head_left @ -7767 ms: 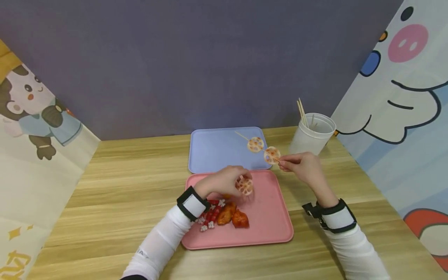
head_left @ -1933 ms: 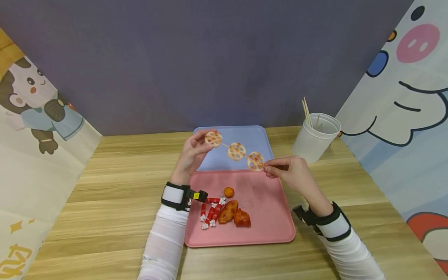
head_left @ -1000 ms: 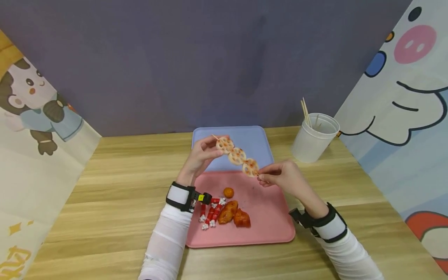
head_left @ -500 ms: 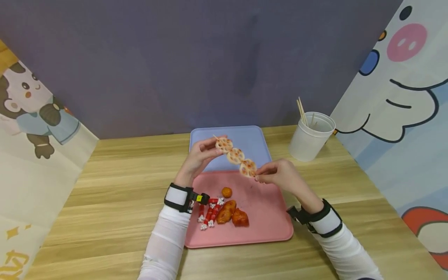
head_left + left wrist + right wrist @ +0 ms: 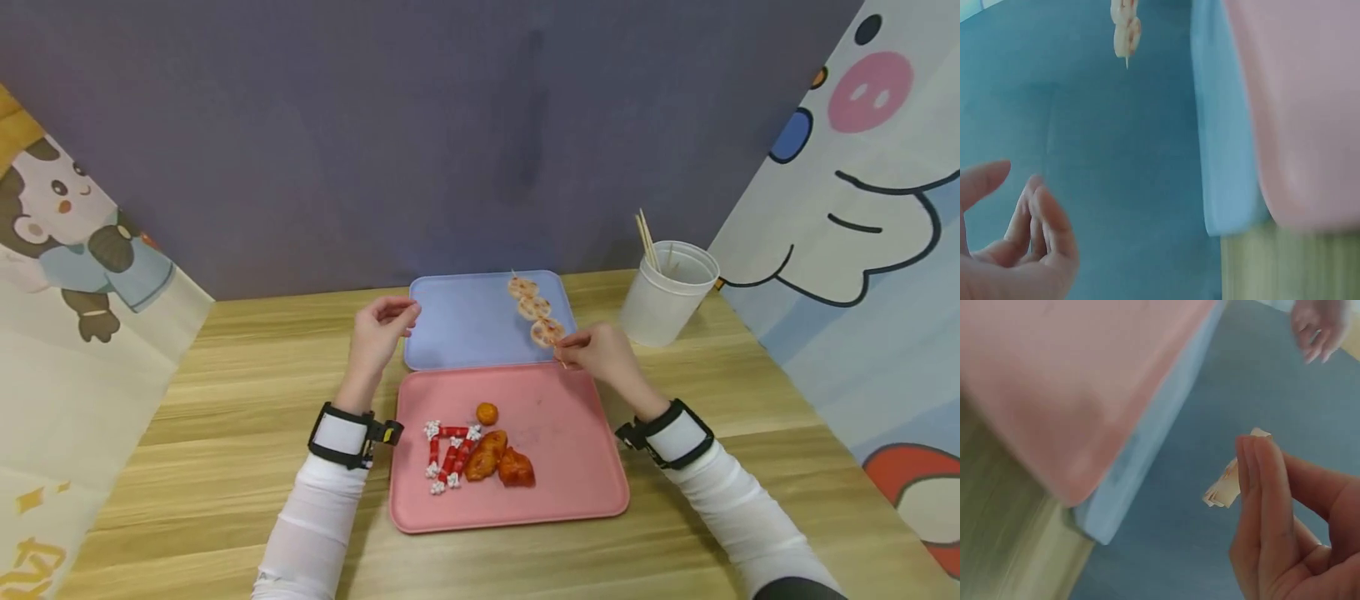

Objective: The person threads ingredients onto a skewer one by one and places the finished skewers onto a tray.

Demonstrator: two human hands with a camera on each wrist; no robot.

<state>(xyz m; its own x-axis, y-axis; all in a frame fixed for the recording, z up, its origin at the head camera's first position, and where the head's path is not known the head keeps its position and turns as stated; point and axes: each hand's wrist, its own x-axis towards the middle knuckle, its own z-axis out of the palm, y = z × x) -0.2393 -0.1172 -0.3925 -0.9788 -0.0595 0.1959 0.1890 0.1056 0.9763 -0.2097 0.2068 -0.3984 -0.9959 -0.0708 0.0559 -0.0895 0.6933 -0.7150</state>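
Observation:
My right hand (image 5: pixel 600 354) pinches the lower end of a skewer (image 5: pixel 564 362) threaded with three lotus root slices (image 5: pixel 534 308). In the head view the slices overlap the right part of the blue tray (image 5: pixel 457 329), and the skewer's tip points toward the back wall. The right wrist view shows my right fingers (image 5: pixel 1266 506) covering part of the slices (image 5: pixel 1224 490). Off to the left, my left hand (image 5: pixel 375 337) is beside the blue tray's left edge, holding nothing, fingers loosely bent. In the left wrist view a gap separates my left hand (image 5: pixel 1029 244) from the skewered slices (image 5: pixel 1127 37).
On the pink tray (image 5: pixel 577 475) lie several red-and-white sticks (image 5: pixel 452 454), a small orange ball (image 5: pixel 487 413) and two glazed brown-orange pieces (image 5: pixel 516 467). A white bucket (image 5: pixel 660 304) holding bamboo skewers (image 5: pixel 647 240) stands at the back right, near the printed side wall.
A third lotus slice was added to the skewer, and the slices were pushed closer together. My left hand has since let go and moved left; my right hand has swung the skewer over the blue tray.

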